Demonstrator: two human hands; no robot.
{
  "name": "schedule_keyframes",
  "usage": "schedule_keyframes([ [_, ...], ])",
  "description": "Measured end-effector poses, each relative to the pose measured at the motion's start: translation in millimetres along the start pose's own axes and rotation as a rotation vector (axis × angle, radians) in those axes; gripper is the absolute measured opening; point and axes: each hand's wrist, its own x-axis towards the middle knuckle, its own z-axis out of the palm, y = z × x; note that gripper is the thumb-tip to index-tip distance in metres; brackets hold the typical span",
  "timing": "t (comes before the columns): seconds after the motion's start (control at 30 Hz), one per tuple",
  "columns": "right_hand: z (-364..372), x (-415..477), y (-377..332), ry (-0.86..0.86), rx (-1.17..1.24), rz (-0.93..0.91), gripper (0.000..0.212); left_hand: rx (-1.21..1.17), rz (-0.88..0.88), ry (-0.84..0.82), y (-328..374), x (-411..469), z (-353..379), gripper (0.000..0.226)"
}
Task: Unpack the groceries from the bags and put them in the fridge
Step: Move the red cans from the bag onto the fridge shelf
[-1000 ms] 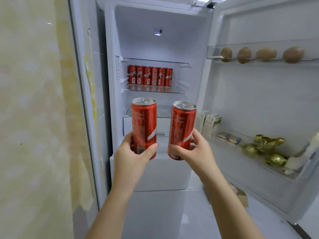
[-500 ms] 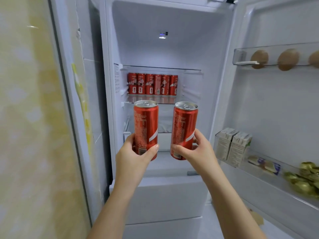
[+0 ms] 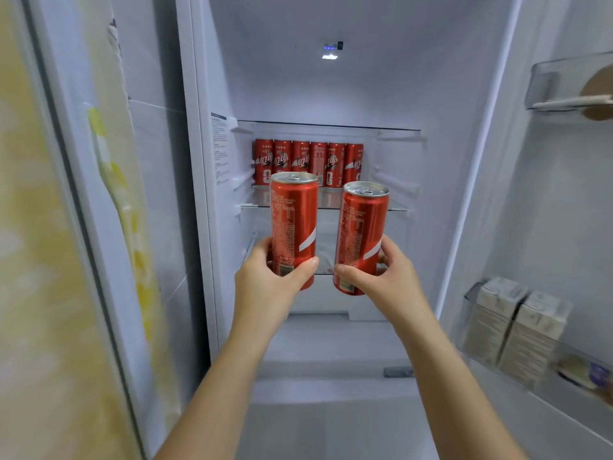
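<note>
We are standing at the open fridge [image 3: 331,88] with a slim red cola can in each hand. Our left hand [image 3: 265,280] is wrapping thumb and fingers round the lower part of the left can [image 3: 293,224], and our right hand [image 3: 388,280] is gripping the right can [image 3: 363,234] the same way. Both cans are upright, just beside each other but apart, hanging in front of the compartment and not yet resting on anything.

Judging by what is showing, we are partway through. Beyond the hands and a little above them, a row of six matching cans [image 3: 308,164] is already standing at the back of the glass shelf [image 3: 394,207], toward its left, with bare glass in front of it and to its right. These two are probably going there next. The bags are not in view, so we cannot tell how much is waiting to be unpacked.

Right of the right hand and lower, the door bin [image 3: 477,355] is holding two pale cartons [image 3: 517,323] side by side, with small packets [image 3: 583,373] further right, too blurred to name. Above and right of that hand, the clear upper door rack [image 3: 547,81] is holding what looks like a brown egg [image 3: 597,88], cut off by the edge. Below both hands a white drawer [image 3: 318,327] is closed, hiding its contents.
</note>
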Motion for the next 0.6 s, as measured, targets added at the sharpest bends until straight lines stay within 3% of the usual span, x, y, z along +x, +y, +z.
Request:
schedule_keyframes([
  [0.37,9.8,147.1,44.9,0.138,0.005,-0.014,0.063,0.090,-0.010,0.063,-30.0,131.7,68.0,0.050],
  [0.6,17.1,215.0,60.7,0.295,-0.006,-0.032,0.046,0.133,0.027,-0.013,-33.1,203.7,102.5,0.046],
])
